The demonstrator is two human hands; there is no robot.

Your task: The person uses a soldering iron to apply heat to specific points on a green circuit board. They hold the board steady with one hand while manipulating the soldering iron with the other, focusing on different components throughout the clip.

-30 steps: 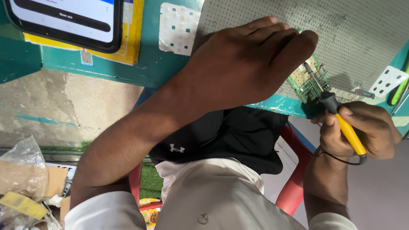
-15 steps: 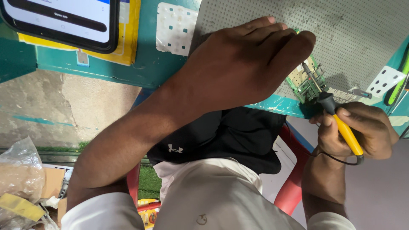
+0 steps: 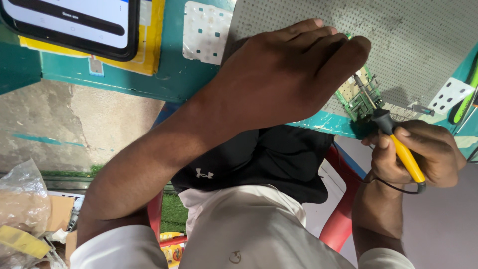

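Observation:
My left hand (image 3: 294, 74) reaches across the grey perforated mat (image 3: 413, 35), and its fingertips press on a small green circuit board (image 3: 359, 98) at the mat's near edge. Most of the board is hidden under those fingers. My right hand (image 3: 423, 152) grips a soldering iron with a yellow handle (image 3: 407, 158) and a black collar. The iron's metal tip (image 3: 366, 94) rests on the board right beside my left fingertips. A thin black cord runs from the iron's end past my right wrist.
A phone with a lit screen (image 3: 74, 22) lies at the upper left on the teal table (image 3: 124, 79), next to a white keypad sheet (image 3: 206, 32). A small white holed plate (image 3: 450, 94) and a green tool (image 3: 467, 97) lie at the right. Red chair (image 3: 343, 214) below; bags (image 3: 25, 199) lower left.
Both hands keep their places, with the iron tip still on the board. Only the view has shifted slightly.

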